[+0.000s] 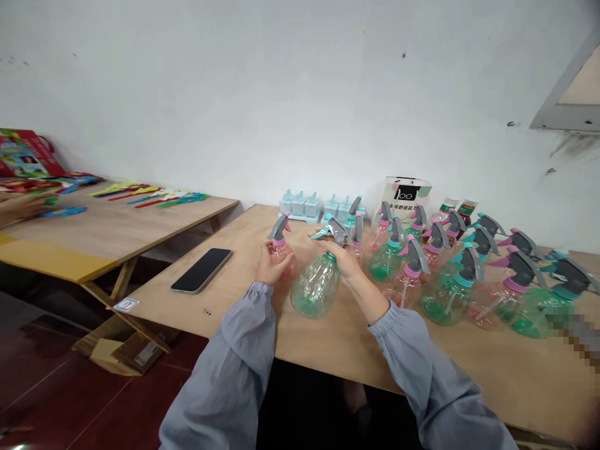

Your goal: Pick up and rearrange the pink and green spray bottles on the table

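My left hand (272,265) is wrapped round a pink spray bottle (284,251) with a grey and pink trigger head, upright on the table. My right hand (344,257) grips a green spray bottle (317,286) by its neck, just under the grey and turquoise head. That bottle tilts a little, its clear body nearer to me than the pink one. Whether its base touches the table I cannot tell. To the right of my hands stand several more pink and green spray bottles (452,294) in a close group.
A black phone (201,270) lies at the left of the wooden table (248,312). Pale blue ice-pop moulds (300,206) and a printed box (402,197) stand along the wall. On another table (154,228) to the left are colourful flat pieces, near another person's hand (21,208).
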Available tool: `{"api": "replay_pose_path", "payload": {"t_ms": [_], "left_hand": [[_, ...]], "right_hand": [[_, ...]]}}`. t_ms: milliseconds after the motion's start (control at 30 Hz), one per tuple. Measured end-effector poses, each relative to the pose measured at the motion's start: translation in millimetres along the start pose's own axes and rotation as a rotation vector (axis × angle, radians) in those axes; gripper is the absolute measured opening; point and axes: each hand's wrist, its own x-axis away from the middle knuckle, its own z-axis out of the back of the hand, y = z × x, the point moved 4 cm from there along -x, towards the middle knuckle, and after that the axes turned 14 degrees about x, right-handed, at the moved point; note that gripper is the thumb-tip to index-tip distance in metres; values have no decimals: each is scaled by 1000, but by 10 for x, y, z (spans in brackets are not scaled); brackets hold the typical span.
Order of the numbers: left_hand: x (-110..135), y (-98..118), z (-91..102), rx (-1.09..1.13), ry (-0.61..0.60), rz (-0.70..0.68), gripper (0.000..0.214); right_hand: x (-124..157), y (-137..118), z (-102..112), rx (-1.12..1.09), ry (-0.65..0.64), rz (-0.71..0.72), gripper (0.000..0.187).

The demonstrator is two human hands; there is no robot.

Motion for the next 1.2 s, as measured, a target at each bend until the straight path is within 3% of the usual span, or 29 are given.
{"api": "replay_pose_path", "payload": {"t_ms": [100,233,333,433,567,733,933,1067,1200], "left_hand": [[-2,-3,-1,-5,-6,2,64],[-1,6,-10,-12,-7,13,65],[-6,20,-20,17,-16,3,63],[-19,12,-20,39,-20,-12,62],[-39,-31,-8,40,-9,-7,61],[-43,5,-29,47,-59,4,65],[44,137,-21,22,-60,5,53],[81,194,3,13,-57,102,50],[-42,384,14,21,-4,100,57]], "right_hand": [[1,6,6,13,-2,-2,13],[102,26,50,97,102,13,11],[250,94,59,192,70,45,13],[406,206,154,356,71,112,24],[552,347,426,544,198,89,38],[636,348,645,607,257,52,47],[657,433,715,667,357,116,72],[668,545,691,716,413,168,77],[820,410,678,741,467,272,89]]}}
